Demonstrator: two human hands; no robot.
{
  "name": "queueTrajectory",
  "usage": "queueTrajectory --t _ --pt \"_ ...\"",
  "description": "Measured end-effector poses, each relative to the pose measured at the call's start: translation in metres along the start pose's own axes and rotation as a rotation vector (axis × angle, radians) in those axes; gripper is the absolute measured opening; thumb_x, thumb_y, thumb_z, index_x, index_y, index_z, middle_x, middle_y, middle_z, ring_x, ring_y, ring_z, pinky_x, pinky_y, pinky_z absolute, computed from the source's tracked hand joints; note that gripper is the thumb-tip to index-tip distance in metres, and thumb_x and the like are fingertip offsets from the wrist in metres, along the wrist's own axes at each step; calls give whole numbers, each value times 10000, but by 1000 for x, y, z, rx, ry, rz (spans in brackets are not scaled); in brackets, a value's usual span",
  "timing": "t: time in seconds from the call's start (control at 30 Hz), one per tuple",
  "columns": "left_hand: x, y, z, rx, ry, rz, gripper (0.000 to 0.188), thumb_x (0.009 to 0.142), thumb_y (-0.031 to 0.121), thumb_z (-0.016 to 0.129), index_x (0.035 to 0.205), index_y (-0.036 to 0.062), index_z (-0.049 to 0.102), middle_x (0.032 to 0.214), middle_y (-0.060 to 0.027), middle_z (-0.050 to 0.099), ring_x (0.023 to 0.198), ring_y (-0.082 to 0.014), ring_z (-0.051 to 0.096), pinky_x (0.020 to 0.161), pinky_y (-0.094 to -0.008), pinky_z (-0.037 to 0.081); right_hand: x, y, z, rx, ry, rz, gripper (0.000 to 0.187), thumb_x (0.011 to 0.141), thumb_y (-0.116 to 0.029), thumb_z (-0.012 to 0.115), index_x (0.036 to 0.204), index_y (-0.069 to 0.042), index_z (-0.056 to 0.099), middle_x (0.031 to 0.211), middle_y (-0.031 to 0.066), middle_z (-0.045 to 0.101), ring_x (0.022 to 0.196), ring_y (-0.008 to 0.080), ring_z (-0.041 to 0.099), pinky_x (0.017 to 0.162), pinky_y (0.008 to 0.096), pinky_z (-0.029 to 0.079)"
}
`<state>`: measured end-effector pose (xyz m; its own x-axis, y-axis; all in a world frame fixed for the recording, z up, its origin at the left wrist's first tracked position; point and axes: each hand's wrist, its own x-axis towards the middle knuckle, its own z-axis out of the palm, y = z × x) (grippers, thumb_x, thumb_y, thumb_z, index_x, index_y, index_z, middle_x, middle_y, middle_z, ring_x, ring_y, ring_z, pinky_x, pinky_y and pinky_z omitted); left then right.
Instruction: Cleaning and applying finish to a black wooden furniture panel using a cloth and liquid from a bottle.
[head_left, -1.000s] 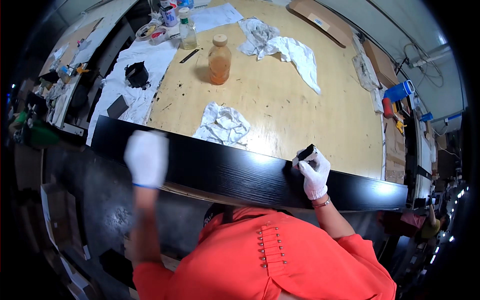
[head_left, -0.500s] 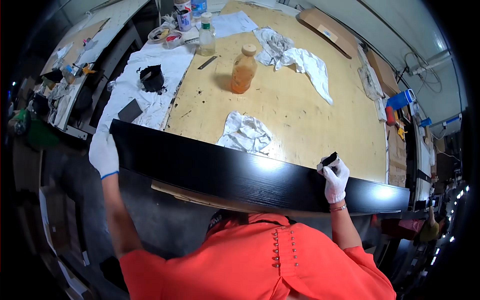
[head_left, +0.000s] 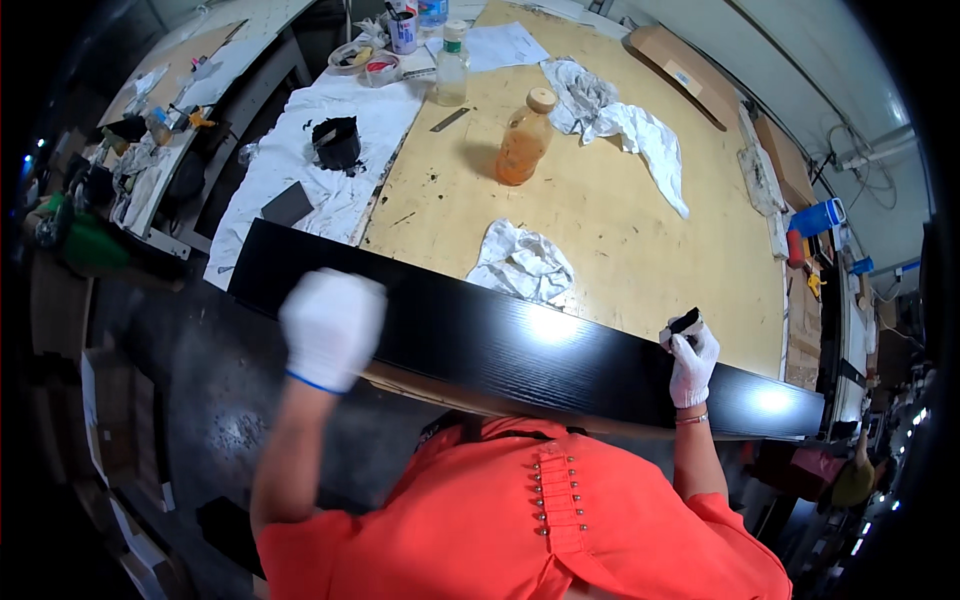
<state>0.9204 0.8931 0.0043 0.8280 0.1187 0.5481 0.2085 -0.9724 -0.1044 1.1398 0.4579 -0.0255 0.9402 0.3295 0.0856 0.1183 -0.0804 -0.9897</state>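
Observation:
A long glossy black board (head_left: pixel 470 305) lies slantwise along the near edge of the worktable. My left hand (head_left: pixel 333 328), in a white knit glove, is over the board's left part; motion smears its fingers, and whether it touches the board is unclear. My right hand (head_left: pixel 692 365), gloved too, is closed around a small white pad with a black face (head_left: pixel 684 322), over the right part of the board. Just beyond the board lies a crumpled white cloth (head_left: pixel 520 262). A dark grey flat block (head_left: pixel 287 205) rests on a white sheet near the board's left end.
On the table stand an orange-tinted bottle (head_left: pixel 525 138) and a clear bottle (head_left: pixel 452 68). A black-smeared cup (head_left: pixel 336 143) sits on the white sheet (head_left: pixel 255 185). Farther back are a small metal strip (head_left: pixel 450 120), rumpled rags (head_left: pixel 590 97) and a cardboard piece (head_left: pixel 680 75).
My left hand has left the board's left end and moved right over its surface. My right hand still holds the pad at about the same spot on the board. The view has shifted slightly.

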Motion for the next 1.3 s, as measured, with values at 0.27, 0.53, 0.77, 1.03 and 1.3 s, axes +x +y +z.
queueTrajectory --t 0.27,0.53,0.77,1.03,1.3 --pt "-30 -160 48 203 -66 -504 268 954 209 561 729 87 644 671 -140 573 644 -356 589 568 -481 470 2 1 4 -12 29 -12 224 855 -162 728 827 -9 567 897 87 611 766 167 597 688 286 484" --pt "35 167 10 -400 -53 238 110 768 103 666 709 134 579 677 -65 515 622 -248 536 517 -387 432 5 -7 10 -8 -3 -52 204 842 -128 729 793 -8 571 822 64 622 705 126 587 626 255 449" --pt "39 155 30 -327 74 79 194 866 119 643 686 119 572 662 -81 524 620 -270 552 520 -417 444 3 -1 5 72 -4 20 188 831 -153 751 871 -3 645 814 42 640 737 107 597 660 255 474" --pt "37 136 40 -265 -18 -190 65 900 140 680 876 85 706 793 -123 628 716 -308 613 635 -405 505 -22 -17 -35 228 -22 20 145 846 -101 734 883 5 642 803 52 639 766 126 622 685 269 494" --pt "59 424 2 -555 -178 181 38 837 70 710 857 102 704 773 -66 628 714 -267 616 642 -383 513 -70 -24 -220 -29 -239 17 224 743 -144 757 729 37 626 952 151 667 772 180 650 683 282 511"
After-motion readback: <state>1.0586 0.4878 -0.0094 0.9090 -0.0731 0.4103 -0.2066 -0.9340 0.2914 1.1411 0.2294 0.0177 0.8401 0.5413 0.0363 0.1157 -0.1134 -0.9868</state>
